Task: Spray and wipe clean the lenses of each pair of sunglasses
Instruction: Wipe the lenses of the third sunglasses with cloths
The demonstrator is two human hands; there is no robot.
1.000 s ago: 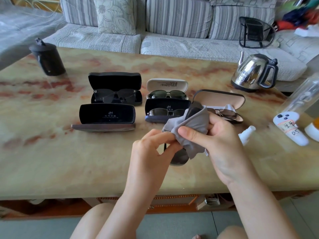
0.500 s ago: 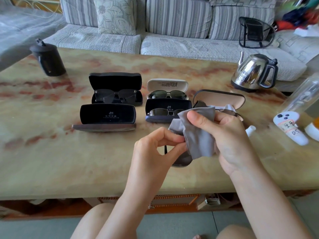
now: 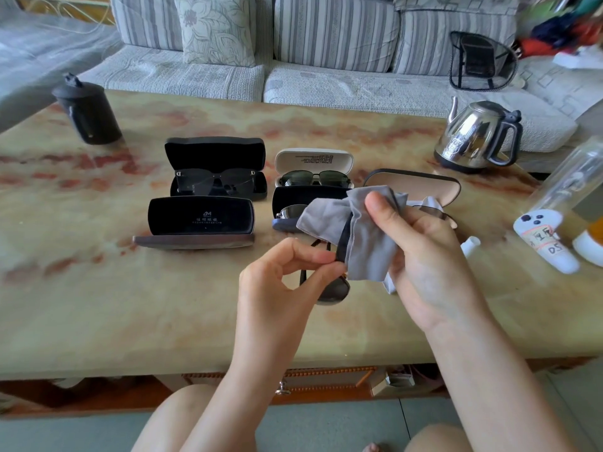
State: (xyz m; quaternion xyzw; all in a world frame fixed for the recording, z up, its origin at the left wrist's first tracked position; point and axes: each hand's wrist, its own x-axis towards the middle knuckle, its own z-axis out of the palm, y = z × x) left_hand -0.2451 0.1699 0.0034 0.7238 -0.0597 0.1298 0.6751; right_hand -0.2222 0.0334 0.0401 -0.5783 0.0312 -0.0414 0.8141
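My left hand pinches the frame of a dark pair of sunglasses held above the table near its front. My right hand grips a grey cloth wrapped over the upper lens, thumb on top. Behind lie several open cases: a black one with dark sunglasses, a white one with green-lensed sunglasses, a dark one with a pair partly behind the cloth, and a tan-lined case. An empty black case stands open at front left. A small white spray bottle peeks out right of my hand.
A steel kettle stands at the back right and a black lidded container at the back left. A white labelled object and a clear bottle sit at the right edge. A striped sofa runs behind the marble table.
My right hand has shifted up and to the right along the lens with the cloth, which now spreads wider to the left. My left hand keeps its pinch on the frame.
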